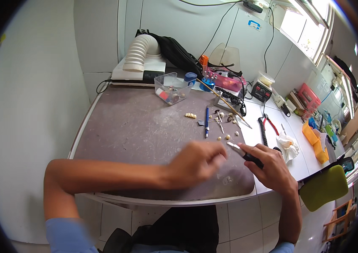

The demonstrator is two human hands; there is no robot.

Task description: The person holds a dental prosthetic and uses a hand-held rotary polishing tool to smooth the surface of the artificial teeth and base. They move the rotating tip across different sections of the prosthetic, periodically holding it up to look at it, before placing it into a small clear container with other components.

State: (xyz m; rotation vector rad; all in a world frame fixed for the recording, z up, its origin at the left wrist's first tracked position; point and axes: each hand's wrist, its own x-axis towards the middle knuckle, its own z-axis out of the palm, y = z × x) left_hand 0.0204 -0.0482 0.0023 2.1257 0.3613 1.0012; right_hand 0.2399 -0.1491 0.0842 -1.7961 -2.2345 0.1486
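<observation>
The left hand [196, 162] is curled shut over the near edge of the table [136, 130], fingertips pinched on something too small and blurred to tell. At its 3 o'clock, almost touching, the right hand [269, 168] grips a black-handled tool [243, 153], metal tip pointing to 10 o'clock. Farther, at 12 o'clock, lie small pale tooth-like pieces [227, 136], a blue pen [207, 121] and a clear plastic box [171, 87].

A white ribbed hose [140, 52] curls at the upper middle of the frame, a black bag [174, 50] just right of it. Below them stands a clear plastic box [171, 87]. A blue pen [207, 121] lies near the centre, with red-handled pliers [271, 123] to its right. A green chair [324, 187] shows at the lower right.
</observation>
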